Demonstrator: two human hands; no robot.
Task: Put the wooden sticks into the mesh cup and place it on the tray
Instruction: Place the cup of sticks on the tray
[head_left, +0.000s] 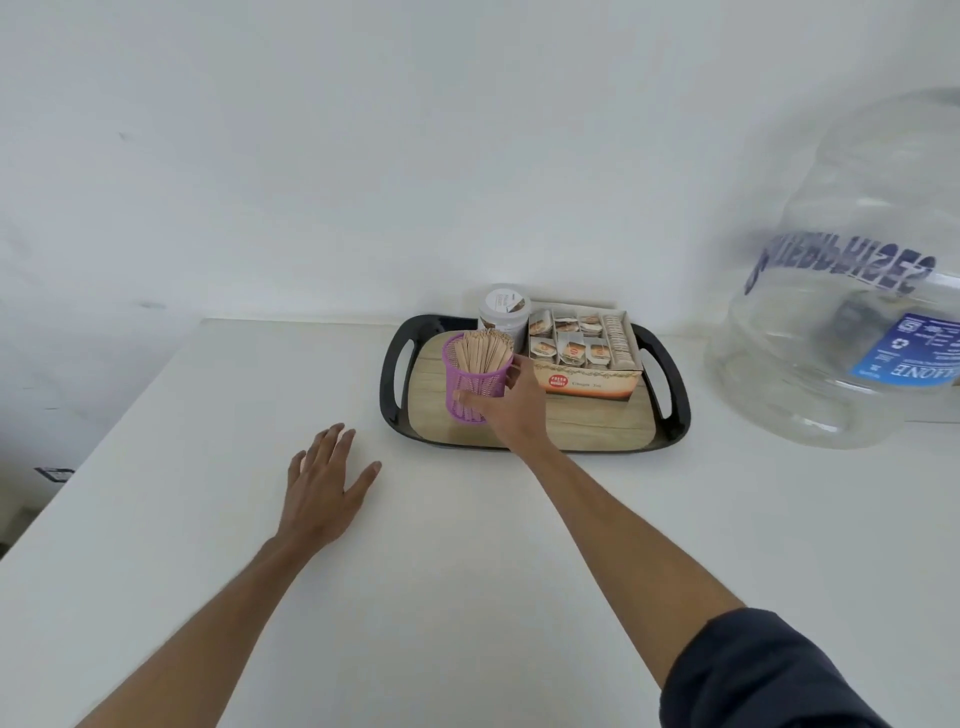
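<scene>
**Cup of sticks at the tray**

The right hand (511, 402) grips the purple mesh cup (471, 382), full of wooden sticks (485, 349), at the left part of the tray (670, 410). The left hand (322, 486) lies flat, fingers spread, on the counter (208, 415).

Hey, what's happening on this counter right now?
A person's right hand is wrapped around a purple mesh cup packed with upright wooden sticks, at the left part of a black tray with a wood-look floor. Whether the cup already rests on the tray is hard to tell. Behind and beside it on the tray are a white-lidded jar and an open box of tea bags. The left hand lies flat and empty on the white counter. A big water jug stands at the right.
</scene>
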